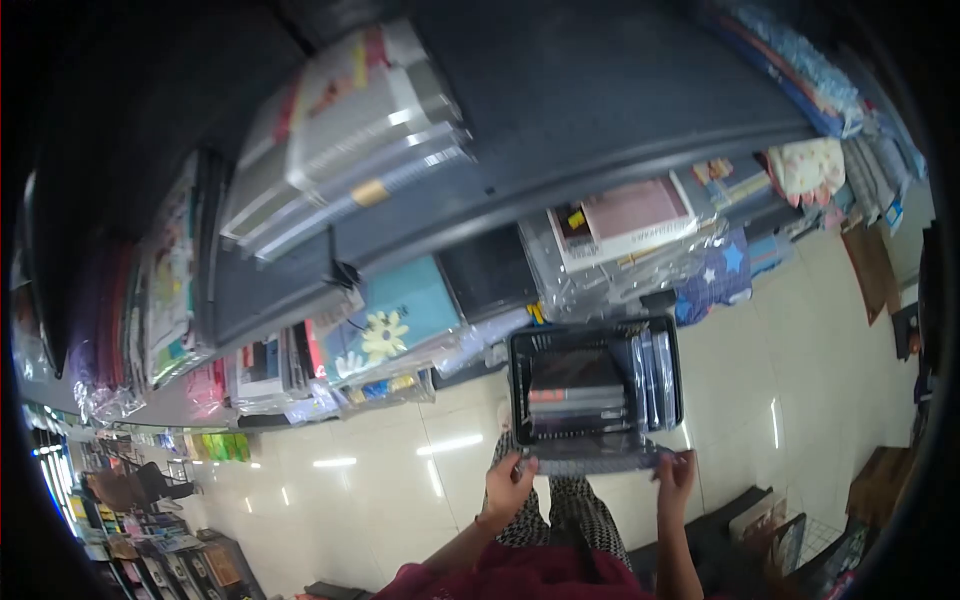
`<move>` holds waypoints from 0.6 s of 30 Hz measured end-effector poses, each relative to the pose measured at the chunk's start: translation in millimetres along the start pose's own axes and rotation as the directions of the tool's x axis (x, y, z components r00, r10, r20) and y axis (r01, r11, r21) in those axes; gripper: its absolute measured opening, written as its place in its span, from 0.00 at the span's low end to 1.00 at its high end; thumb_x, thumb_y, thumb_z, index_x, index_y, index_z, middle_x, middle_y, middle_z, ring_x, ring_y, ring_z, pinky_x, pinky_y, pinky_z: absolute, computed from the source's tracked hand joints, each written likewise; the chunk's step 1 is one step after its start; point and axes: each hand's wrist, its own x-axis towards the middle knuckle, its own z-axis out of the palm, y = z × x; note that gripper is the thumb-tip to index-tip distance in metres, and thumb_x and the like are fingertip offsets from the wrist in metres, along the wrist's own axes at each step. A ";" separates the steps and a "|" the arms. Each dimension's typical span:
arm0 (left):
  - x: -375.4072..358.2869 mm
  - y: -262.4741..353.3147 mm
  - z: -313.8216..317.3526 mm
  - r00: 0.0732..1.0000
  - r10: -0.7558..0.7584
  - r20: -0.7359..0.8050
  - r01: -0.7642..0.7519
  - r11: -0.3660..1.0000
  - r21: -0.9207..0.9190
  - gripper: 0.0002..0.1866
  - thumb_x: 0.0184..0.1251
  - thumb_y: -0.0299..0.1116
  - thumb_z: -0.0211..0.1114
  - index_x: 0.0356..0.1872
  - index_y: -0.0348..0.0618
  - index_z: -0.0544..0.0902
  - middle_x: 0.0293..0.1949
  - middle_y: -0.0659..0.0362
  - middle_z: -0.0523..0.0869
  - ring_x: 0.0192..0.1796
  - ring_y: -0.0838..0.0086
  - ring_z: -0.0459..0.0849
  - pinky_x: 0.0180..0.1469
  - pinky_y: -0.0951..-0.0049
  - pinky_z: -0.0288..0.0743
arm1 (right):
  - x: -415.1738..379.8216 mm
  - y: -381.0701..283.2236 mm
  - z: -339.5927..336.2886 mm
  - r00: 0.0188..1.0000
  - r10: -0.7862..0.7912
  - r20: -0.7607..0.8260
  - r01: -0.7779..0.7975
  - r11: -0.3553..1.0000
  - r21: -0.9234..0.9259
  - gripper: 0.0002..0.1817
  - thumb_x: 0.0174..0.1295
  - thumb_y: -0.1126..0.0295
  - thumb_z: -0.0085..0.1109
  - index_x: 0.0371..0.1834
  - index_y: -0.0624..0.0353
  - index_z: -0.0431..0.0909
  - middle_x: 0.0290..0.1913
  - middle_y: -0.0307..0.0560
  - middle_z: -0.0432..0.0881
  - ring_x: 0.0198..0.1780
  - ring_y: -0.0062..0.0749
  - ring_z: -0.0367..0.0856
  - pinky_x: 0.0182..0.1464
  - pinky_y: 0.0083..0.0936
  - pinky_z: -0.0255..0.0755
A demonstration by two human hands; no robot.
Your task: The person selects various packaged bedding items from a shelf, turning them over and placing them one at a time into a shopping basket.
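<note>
My left hand (pixel 510 487) and my right hand (pixel 674 474) grip opposite ends of a flat grey package (pixel 592 464). Its covering looks like clear plastic, and its contents cannot be made out. It is held level in front of my body, by the near side of a black plastic basket (pixel 516 385). Inside the basket, dark packages (pixel 575 375) with grey and orange edges lie stacked, while several slim plastic-wrapped packs (pixel 655 380) stand upright along the right side.
Dark shelving (pixel 600 90) runs across the front. Its upper tier bears a stack of wrapped packages (pixel 340 130); below lie a teal package with a flower print (pixel 400 310) and a pink-and-white package (pixel 630 220). Folded fabrics (pixel 810 170) sit at right. Pale glossy tiles (pixel 380 490) cover the floor.
</note>
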 end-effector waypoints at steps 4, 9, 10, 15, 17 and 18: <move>-4.0 106.5 -48.5 0.952 0.275 -0.135 -0.299 0.930 -0.216 0.11 0.58 0.33 0.67 0.27 0.37 0.76 0.18 0.56 0.75 0.18 0.70 0.72 0.21 0.69 0.65 | -27.0 -142.7 -3.1 0.878 -0.301 -0.372 0.260 0.953 -0.157 0.07 0.68 0.71 0.53 0.34 0.55 0.66 0.24 0.33 0.66 0.25 0.15 0.66 0.25 0.18 0.63; 0.3 177.7 -105.6 0.520 0.706 -0.480 -0.851 0.386 -0.356 0.09 0.58 0.30 0.67 0.30 0.34 0.76 0.27 0.51 0.78 0.30 0.62 0.82 0.32 0.68 0.76 | -57.1 -237.3 11.4 0.520 -0.558 -0.647 0.718 0.696 -0.023 0.12 0.68 0.62 0.50 0.34 0.58 0.65 0.30 0.38 0.66 0.33 0.23 0.70 0.35 0.22 0.66; 3.1 185.2 -114.1 0.387 0.707 -0.592 -0.915 0.216 -0.341 0.11 0.59 0.31 0.67 0.32 0.34 0.76 0.28 0.51 0.78 0.30 0.61 0.81 0.32 0.67 0.77 | -63.6 -244.8 16.7 0.522 -0.554 -0.648 0.774 0.626 0.088 0.13 0.68 0.60 0.49 0.35 0.58 0.65 0.30 0.39 0.66 0.34 0.24 0.71 0.38 0.24 0.68; 26.4 216.2 -174.2 0.036 0.568 -0.823 -0.999 0.033 -0.021 0.10 0.66 0.30 0.62 0.37 0.36 0.70 0.33 0.50 0.77 0.32 0.59 0.79 0.39 0.59 0.79 | -31.7 -287.2 97.9 0.307 -0.850 -0.429 0.749 0.493 -0.442 0.13 0.68 0.61 0.41 0.45 0.59 0.62 0.41 0.45 0.69 0.43 0.28 0.72 0.49 0.33 0.69; 37.6 207.0 -216.7 0.194 0.682 -0.706 -0.909 0.395 0.131 0.08 0.66 0.28 0.61 0.38 0.36 0.72 0.37 0.48 0.79 0.38 0.56 0.79 0.48 0.54 0.76 | 10.7 -285.3 145.3 0.446 -0.813 -0.374 0.849 0.517 -0.112 0.13 0.68 0.65 0.46 0.50 0.60 0.63 0.44 0.46 0.70 0.44 0.28 0.73 0.49 0.31 0.70; 47.3 209.9 -234.6 0.287 0.696 -0.659 -0.798 0.554 0.237 0.07 0.65 0.27 0.60 0.39 0.36 0.73 0.40 0.48 0.79 0.41 0.55 0.79 0.54 0.52 0.73 | 27.7 -286.8 168.8 0.560 -0.784 -0.267 0.815 0.579 0.007 0.13 0.67 0.69 0.50 0.51 0.61 0.64 0.45 0.46 0.72 0.44 0.27 0.74 0.48 0.28 0.71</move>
